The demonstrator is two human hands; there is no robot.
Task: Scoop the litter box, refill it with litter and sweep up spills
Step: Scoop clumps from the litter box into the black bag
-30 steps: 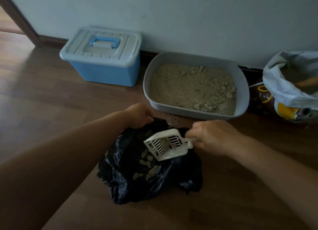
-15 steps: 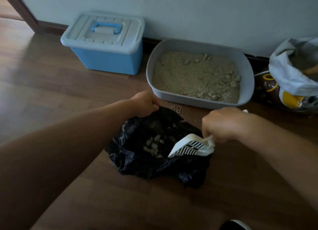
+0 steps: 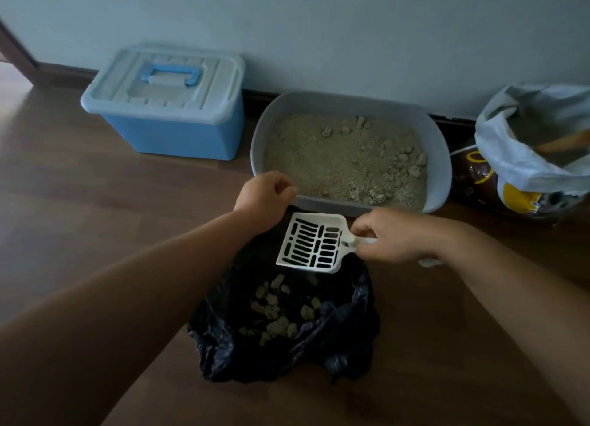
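Head view showed the left hand (image 3: 265, 199) gripping the rim of the black bag (image 3: 344, 339), the right hand (image 3: 396, 237) pinching the handle of the empty scoop (image 3: 311, 242) above it, litter box (image 3: 442, 157) beyond; holding the scoop low would likely limit spills.

A single wide-angle camera is riding on the person's head, facing forward and tilting down toward the wooden floor (image 3: 95, 234) where it is meeting the wall (image 3: 319, 26). It is sitting near the work: the two forearms are reaching in from the lower corners and filling much of the lower frame. The left grip (image 3: 265, 199) and right grip (image 3: 392, 237) are meeting near the centre, over the black bag (image 3: 344, 339) at lower centre. The litter box (image 3: 440, 157) is lying right of centre in the upper half, the blue bin (image 3: 178, 132) at upper left, and the litter sack (image 3: 510, 170) is being cropped by the right edge.
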